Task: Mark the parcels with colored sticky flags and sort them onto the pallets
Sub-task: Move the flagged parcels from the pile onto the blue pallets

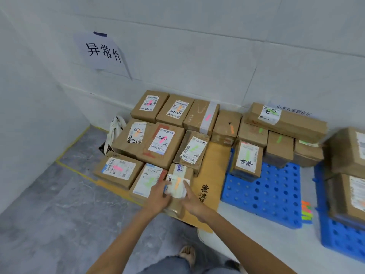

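Reaching forward and down, both hands meet on a small parcel [180, 192] that sits at the near edge of a flattened cardboard sheet [211, 161] on the floor. The left hand [158, 196] grips the parcel's left side, its fingers curled over the top edge onto the white label. The right hand [192, 202] lies against the parcel's right side with the forefinger stretched straight along the top edge, pressing rather than clasping; its other fingers are hidden. An orange flag [177, 182] is stuck on the label between the two hands. On its left the small parcel touches a neighbour marked with a green flag, and more parcels [150, 141] fill the sheet behind it in rows up to the wall, most showing a pink, orange or green flag. Just right of the sheet lies a blue pallet [262, 192] with green-flagged boxes at its far end. A pad of sticky flags [306, 211] lies on the floor beside that pallet's right edge. A paper sign [100, 52] hangs on the wall, and a cloth bag [116, 129] leans behind the parcels at left.
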The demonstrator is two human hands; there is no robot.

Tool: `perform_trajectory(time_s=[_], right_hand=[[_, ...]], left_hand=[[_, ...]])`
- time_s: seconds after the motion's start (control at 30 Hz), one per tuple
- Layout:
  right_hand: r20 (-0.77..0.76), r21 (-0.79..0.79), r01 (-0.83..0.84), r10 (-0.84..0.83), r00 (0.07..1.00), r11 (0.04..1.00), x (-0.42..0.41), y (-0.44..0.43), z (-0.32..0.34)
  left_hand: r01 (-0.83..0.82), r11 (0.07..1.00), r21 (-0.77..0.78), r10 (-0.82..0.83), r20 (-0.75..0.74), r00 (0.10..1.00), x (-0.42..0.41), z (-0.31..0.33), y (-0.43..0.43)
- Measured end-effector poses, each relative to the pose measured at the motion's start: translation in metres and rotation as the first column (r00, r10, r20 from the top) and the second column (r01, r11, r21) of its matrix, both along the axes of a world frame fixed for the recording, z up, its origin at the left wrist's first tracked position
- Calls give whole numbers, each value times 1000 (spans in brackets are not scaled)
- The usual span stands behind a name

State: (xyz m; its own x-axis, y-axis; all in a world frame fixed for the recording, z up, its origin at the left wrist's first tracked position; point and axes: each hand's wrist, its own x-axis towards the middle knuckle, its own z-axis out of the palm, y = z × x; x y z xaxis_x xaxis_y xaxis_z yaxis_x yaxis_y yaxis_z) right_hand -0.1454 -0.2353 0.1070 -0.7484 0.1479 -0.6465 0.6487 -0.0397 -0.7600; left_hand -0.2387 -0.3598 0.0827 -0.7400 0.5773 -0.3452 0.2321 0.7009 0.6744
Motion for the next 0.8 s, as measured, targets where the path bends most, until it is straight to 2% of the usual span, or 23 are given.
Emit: perform_trajectory(time_s=[0.17,0.33,0.53,0.7,0.8], right_hand=[[-50,-41,231,-233,971,972,0,-18,3],[-197,-51,368,-371,907,928,20,-15,14],[-491,82,551,-448,747,830,31,9,50],[-605,93,710,-527,597,698,51,48,80],[-657,83,800,-570,492,595,83,75,96]], left_hand=[[-47,987,157,45,16,999,-4,3,-2],[-165,899,405,119,136,984,3,32,0],[-75,840,537,23,103,994,5,79,37],[-32,747,664,-92,151,984,27,114,101],[8,680,733,-236,209,949,60,132,144]])
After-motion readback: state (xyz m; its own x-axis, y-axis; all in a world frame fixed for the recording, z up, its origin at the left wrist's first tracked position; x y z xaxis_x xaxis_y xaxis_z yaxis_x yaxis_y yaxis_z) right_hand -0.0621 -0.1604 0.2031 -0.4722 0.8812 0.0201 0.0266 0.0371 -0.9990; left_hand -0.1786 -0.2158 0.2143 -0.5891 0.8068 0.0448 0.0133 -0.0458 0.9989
